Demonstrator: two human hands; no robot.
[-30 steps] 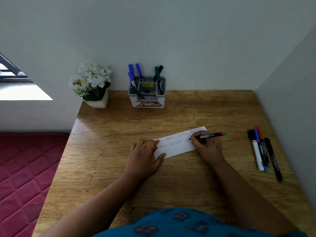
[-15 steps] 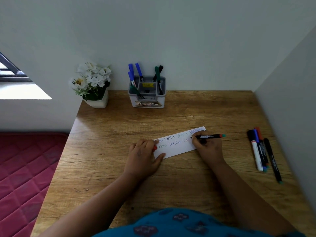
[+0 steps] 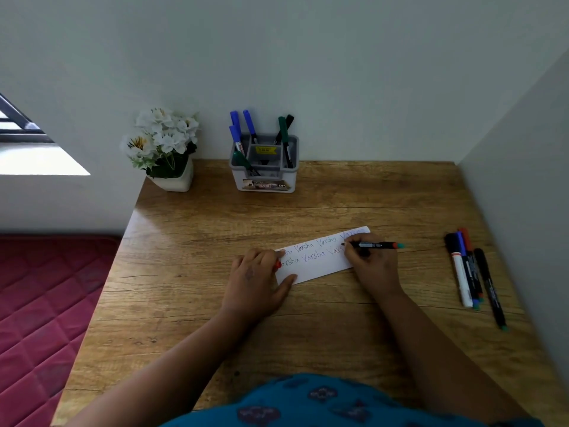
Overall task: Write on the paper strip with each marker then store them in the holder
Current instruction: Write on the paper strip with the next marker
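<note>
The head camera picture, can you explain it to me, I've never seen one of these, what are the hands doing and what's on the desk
There is no machine here. A person wears a camera on the head, looking forward and down, so you see their own arms and a wooden desk from above.

The left hand lies flat on the end of a white paper strip to hold it down. The right hand grips a black marker with its tip on the strip, where two lines of handwriting already show.

At the back stands a grey holder with several blue, green and black markers in it. Beside it is a white pot of white flowers. To the right lie loose markers, side by side on the desk, apparently still to be used.
</note>
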